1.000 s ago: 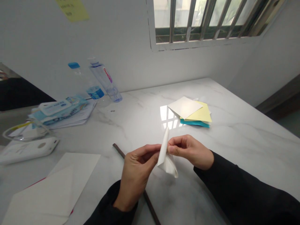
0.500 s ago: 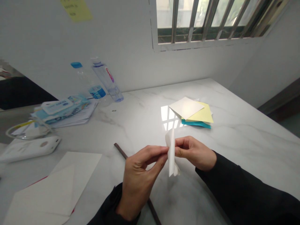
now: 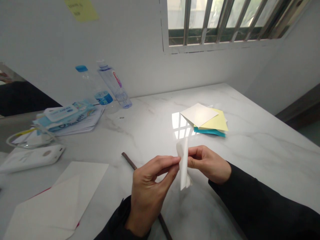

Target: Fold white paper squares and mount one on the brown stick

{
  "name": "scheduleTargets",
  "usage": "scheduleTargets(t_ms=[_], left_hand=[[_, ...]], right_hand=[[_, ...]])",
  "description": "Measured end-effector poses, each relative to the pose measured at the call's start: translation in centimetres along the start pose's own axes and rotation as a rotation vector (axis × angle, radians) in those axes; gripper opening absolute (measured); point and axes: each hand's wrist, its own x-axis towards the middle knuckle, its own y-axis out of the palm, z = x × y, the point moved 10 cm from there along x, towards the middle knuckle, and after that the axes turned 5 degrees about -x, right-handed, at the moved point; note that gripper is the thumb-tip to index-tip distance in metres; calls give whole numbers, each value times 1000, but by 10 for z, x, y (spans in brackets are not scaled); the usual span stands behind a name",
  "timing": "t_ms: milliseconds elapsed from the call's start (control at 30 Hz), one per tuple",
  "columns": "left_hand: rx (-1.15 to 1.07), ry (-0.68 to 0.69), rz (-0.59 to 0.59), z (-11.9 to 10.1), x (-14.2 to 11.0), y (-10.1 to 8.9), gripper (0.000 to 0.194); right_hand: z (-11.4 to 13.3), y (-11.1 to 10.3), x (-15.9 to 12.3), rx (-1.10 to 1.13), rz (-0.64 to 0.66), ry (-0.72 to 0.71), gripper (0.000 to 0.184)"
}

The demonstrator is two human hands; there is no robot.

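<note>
A folded piece of white paper point(image 3: 184, 166) is held upright, nearly edge-on to me, above the marble-patterned table point(image 3: 252, 140). My left hand point(image 3: 152, 190) pinches it from the left between thumb and fingers. From the right, my right hand point(image 3: 210, 164) pinches the same paper, its fingertips partly hidden behind it. Some loose folds stick out at the paper's lower right. Beneath my left hand and wrist lies a thin dark brown stick point(image 3: 128, 160), its middle hidden by the hand.
Coloured paper sheets point(image 3: 200, 115) lie stacked beyond my hands. Cream sheets point(image 3: 50, 203) are at the left front. A white power bank or similar device point(image 3: 32, 158), a cable point(image 3: 15, 136), a wipes pack point(image 3: 65, 116) and two plastic bottles point(image 3: 113, 83) stand or lie further left. A barred window point(image 3: 220, 23) is above.
The folded paper has turned very slightly in my fingers, its near edge shifting a little to the right. Both hands keep their grip and hardly move.
</note>
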Motion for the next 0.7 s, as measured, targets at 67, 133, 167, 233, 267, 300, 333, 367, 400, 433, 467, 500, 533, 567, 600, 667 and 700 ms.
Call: scheduleTargets(t_ms=[67, 133, 167, 233, 267, 300, 333, 367, 400, 433, 467, 500, 533, 567, 600, 667, 700], left_hand=[[13, 4, -1, 0, 0, 0, 18], [26, 13, 2, -1, 0, 0, 18], [32, 18, 4, -2, 0, 0, 18], [44, 29, 5, -3, 0, 1, 18], [49, 32, 5, -3, -1, 1, 17], [53, 35, 3, -4, -1, 1, 17], [56, 37, 1, -4, -1, 1, 17], [59, 38, 0, -5, -1, 1, 16], [62, 37, -2, -5, -1, 1, 16], [65, 36, -4, -5, 0, 1, 15], [67, 34, -5, -5, 0, 0, 15], [67, 33, -6, -5, 0, 0, 14], [68, 34, -6, -6, 0, 0, 14], [69, 38, -6, -6, -1, 0, 15], [72, 43, -8, -6, -1, 0, 15], [92, 57, -12, -7, -1, 0, 17], [106, 69, -15, -9, -2, -1, 17]], right_hand=[[0, 0, 0, 9, -4, -1, 39], [1, 0, 0, 18, -5, -2, 39], [1, 0, 0, 21, -4, -1, 39], [1, 0, -1, 18, -4, 0, 39], [1, 0, -1, 13, -6, -1, 40], [1, 0, -1, 7, -9, -4, 40], [1, -1, -1, 0, -11, -7, 40], [1, -1, -1, -7, -13, -8, 40], [2, -1, -1, -15, -15, -10, 40], [2, -1, -1, -23, -17, -12, 40], [2, -1, -1, -32, -16, -14, 41], [2, -1, -1, -41, -16, -15, 41], [2, -1, -1, -48, -17, -18, 41], [3, -1, -1, -53, -19, -21, 41], [3, -1, -1, -54, -20, -23, 41], [3, -1, -1, -51, -17, -22, 41], [3, -1, -1, -51, -16, -22, 41]])
